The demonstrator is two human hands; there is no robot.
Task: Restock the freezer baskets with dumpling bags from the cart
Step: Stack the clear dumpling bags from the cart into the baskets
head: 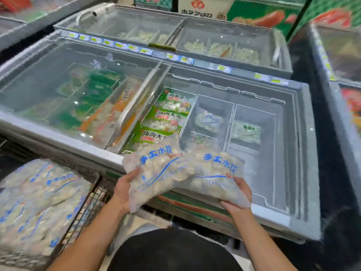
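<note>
Dumpling bags [181,173] in both grips

Both forearms bare, reaching forward and up from bottom of view, converging slightly. Left hand [125,187]: palm turned inward, thumb on top, fingers curled under lower left corner of dumpling bag [156,173], gripping it. Right hand [237,196]: wrist bent, fingers wrapped under near edge of second dumpling bag [216,177], thumb over top. Hands well apart, at similar height.

Green-labelled packets [168,118] lie in the compartment beside the closed glass lid [64,90].
</note>
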